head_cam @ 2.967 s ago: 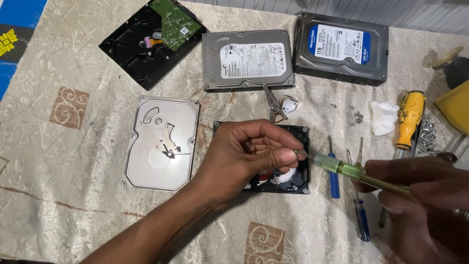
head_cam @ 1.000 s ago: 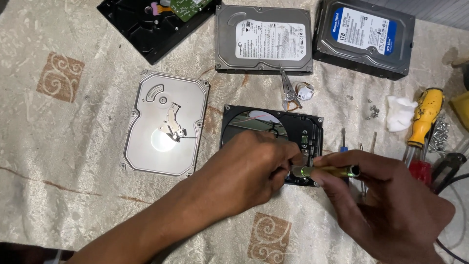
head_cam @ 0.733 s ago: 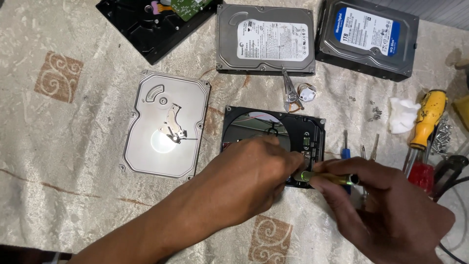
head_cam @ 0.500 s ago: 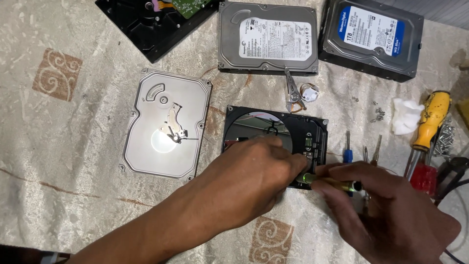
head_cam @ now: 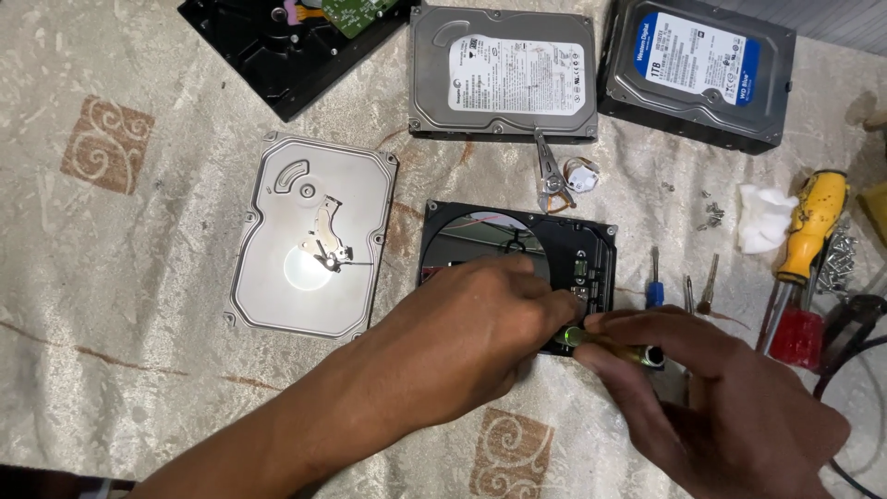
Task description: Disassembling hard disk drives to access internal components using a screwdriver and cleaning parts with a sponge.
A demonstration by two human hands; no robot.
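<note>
An opened black hard drive with a shiny platter lies in the middle of the cloth. My left hand rests over its near half and holds it down. A green-handled screwdriver lies almost flat in my right hand, its tip at the drive's near right corner, by my left fingertips. The near edge of the drive is hidden under both hands.
A silver drive lid lies to the left. At the back lie two closed drives and an open black one. A detached actuator arm, small screwdrivers, a yellow-handled screwdriver, white tissue and loose screws lie at the right.
Three seconds ago the screwdriver angled in from the right; my right hand has since closed in on the drive's corner. Over the last second both hands barely moved.
</note>
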